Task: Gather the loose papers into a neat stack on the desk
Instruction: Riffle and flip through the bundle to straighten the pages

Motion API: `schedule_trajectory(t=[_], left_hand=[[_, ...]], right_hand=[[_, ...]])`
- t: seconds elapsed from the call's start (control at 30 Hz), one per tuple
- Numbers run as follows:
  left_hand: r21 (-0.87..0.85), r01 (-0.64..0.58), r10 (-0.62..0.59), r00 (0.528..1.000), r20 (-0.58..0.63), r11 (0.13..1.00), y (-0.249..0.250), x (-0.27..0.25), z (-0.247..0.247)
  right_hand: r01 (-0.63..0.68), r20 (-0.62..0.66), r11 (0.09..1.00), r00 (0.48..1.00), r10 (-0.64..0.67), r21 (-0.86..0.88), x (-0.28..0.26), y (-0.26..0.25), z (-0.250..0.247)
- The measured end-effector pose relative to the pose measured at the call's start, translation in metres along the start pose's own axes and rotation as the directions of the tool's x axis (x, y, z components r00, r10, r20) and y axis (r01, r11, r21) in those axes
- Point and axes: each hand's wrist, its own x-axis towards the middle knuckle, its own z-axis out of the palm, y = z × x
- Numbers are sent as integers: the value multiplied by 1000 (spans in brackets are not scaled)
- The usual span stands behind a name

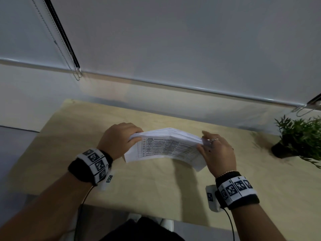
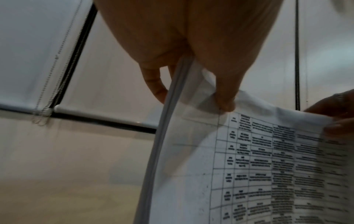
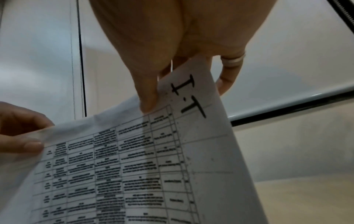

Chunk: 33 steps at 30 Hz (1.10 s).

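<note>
Above the pale wooden bench (image 1: 156, 185) | your left hand (image 1: 118, 141) and right hand (image 1: 218, 153) each pinch one end of the white printed paper sheaf (image 1: 166, 146), held aloft | step: squaring edges | next: tap level, lay flat.

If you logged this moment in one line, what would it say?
left hand: grips papers | right hand: pinches other end | papers: bunched, held above desk | stack: not yet set down
</note>
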Motion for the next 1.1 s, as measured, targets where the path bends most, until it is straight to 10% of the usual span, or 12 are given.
schedule_trajectory(t=[0.67,0.83,0.93,1.03,1.1], left_hand=[[438,-9,-133,947,292,899,30,13,-5],[297,-102,-14,931,364,950,77,48,7],[270,-55,-19,964,264,961,87,55,6],[-66,86,-82,995,50,994,66,55,-10],[-399,158,-182,983,-21,903,54,54,-16]], right_hand=[[-87,264,978,955,135,-188,-4,-11,-15],[74,143,979,989,-47,-191,6,-35,-29],[185,-157,977,967,-200,-102,15,-41,-39],[68,-360,969,933,22,236,22,-34,-46],[-50,-248,820,941,230,570,26,-30,-40]])
